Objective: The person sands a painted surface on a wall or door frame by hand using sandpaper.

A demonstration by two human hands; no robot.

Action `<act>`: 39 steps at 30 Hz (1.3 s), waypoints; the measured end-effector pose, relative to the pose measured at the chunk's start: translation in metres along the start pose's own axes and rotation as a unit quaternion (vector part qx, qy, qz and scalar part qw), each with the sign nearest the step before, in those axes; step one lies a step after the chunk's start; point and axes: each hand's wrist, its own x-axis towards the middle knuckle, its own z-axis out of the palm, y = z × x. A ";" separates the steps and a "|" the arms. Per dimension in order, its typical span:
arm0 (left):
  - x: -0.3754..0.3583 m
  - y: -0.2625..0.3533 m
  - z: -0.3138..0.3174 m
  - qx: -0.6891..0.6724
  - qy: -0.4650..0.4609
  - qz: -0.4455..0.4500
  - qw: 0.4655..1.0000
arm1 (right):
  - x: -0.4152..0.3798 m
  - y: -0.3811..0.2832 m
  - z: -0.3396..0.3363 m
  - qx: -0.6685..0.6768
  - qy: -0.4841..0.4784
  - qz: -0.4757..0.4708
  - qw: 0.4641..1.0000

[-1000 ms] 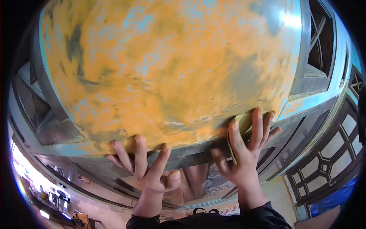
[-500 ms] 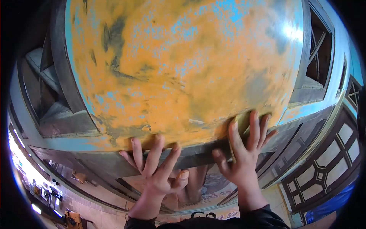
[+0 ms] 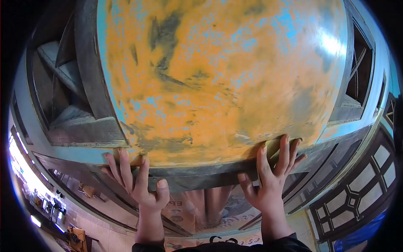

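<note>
"Orange-patched panel (image 3: pixel 226 84)?"
"Filled upper centre, between dark recesses (image 3: pixel 50 86); had panelled door (image 3: pixel 365 178) lower right."
"Left hand (image 3: pixel 143 196)?"
"Spread open, couldn't tell any hold."
"Right hand (image 3: pixel 270 191)?"
"Fanned open, mostly hiding yellowish sheet (image 3: pixel 273 150) against panel."

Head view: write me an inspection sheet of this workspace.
Surface: panel patchy orange and blue, with dark patches.
Job's things: yellowish pad against the panel, partly hidden.
Clutter: blue sheeting, low right.
Grippers: bare hands; left hand spread at the panel's lower edge, right hand spread over the pad.
Cables: nothing seen.
Surroundings: what looks like a paned door at right; chair, lower left.
</note>
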 end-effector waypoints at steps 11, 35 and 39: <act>0.003 -0.029 -0.004 0.039 -0.003 0.011 0.999 | -0.006 -0.022 0.009 0.017 -0.012 0.009 1.000; 0.002 -0.076 -0.024 0.030 -0.038 0.049 0.998 | 0.032 -0.108 0.023 0.011 0.000 -0.040 0.999; 0.001 -0.080 -0.027 0.029 -0.055 0.058 0.996 | 0.004 -0.117 0.037 0.008 -0.027 -0.042 0.999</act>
